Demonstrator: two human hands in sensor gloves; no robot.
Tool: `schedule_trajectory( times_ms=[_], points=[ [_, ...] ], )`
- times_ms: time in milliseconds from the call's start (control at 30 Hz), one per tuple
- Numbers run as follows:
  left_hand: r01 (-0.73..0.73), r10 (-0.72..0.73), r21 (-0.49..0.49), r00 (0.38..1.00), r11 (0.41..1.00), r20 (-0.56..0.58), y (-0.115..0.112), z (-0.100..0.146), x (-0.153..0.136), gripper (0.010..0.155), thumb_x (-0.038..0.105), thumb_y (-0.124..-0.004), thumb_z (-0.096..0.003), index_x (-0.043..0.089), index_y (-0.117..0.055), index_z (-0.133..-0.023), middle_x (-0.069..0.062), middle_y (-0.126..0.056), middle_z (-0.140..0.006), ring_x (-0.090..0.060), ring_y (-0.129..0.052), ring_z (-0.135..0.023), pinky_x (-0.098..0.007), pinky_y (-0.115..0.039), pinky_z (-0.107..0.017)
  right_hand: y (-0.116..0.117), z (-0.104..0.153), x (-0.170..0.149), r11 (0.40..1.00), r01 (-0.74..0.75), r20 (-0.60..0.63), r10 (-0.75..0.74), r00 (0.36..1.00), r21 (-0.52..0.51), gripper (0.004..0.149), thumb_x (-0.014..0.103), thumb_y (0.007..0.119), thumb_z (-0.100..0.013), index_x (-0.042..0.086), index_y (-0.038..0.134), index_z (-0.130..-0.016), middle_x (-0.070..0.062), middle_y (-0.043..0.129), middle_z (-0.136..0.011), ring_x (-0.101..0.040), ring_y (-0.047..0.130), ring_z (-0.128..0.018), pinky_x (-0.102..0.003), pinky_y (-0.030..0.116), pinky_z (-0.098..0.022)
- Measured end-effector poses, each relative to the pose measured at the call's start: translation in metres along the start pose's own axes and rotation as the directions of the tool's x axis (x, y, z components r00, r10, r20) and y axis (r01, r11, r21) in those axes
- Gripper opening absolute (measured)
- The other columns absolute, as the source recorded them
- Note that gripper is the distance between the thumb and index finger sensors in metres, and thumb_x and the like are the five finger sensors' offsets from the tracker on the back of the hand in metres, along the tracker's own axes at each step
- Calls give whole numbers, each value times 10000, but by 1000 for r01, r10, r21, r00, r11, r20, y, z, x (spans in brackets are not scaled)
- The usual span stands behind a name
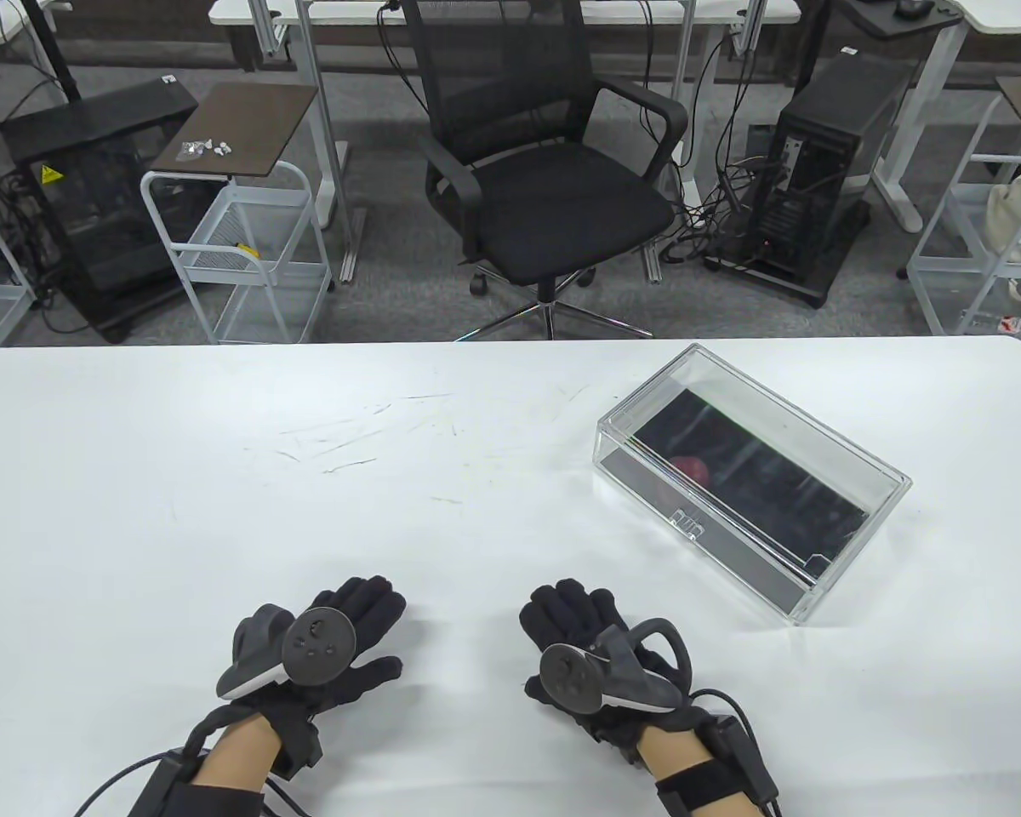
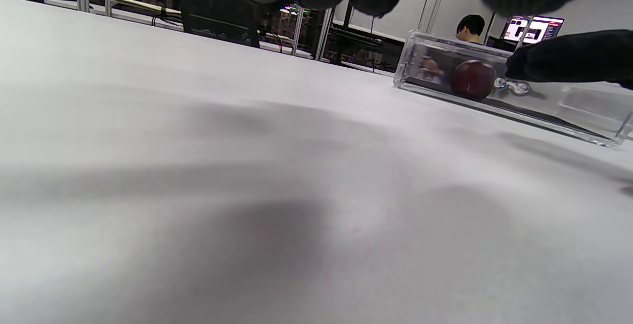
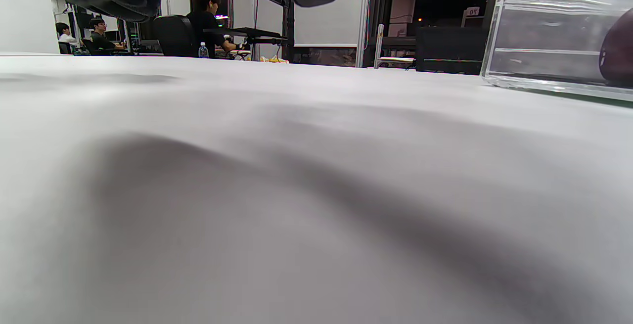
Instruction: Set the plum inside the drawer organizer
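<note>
A clear acrylic drawer organizer (image 1: 753,481) lies at an angle on the right of the white table (image 1: 221,477), its drawer pushed in. The dark red plum (image 1: 690,469) sits inside it, towards its left end; it shows through the clear wall as the plum (image 2: 474,79) in the left wrist view, and at the frame's right edge as the plum (image 3: 618,54) in the right wrist view. My left hand (image 1: 366,608) and right hand (image 1: 566,608) rest palm down near the table's front edge, well short of the organizer (image 2: 509,86). Neither holds anything.
Beyond the table's far edge stand a black office chair (image 1: 544,162), a white wire cart (image 1: 238,247) and computer towers (image 1: 825,179). People sit at desks in the far background of the wrist views.
</note>
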State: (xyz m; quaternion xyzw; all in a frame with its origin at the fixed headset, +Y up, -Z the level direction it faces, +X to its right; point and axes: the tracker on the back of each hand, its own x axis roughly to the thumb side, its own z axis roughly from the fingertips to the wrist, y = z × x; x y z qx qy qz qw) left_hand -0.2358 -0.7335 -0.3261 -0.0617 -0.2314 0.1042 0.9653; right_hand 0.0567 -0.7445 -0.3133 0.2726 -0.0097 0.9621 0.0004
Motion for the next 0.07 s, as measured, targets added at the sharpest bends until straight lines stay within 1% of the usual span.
schedule_trajectory(
  times_ms=[67],
  points=[
    [2,-2,1,1000,1000,2,0,0,0,740,589,-727,-433,282,-577,-1089,-17,-527,-1232,-310,-547,-1124,-501,-457,-826,0,0,0,1000,1,-1,-1,1000,1,775,591,666,-382,251,421,-1033,-62,464,-1140,-375,440,-1043,-543,453,-730]
  ],
)
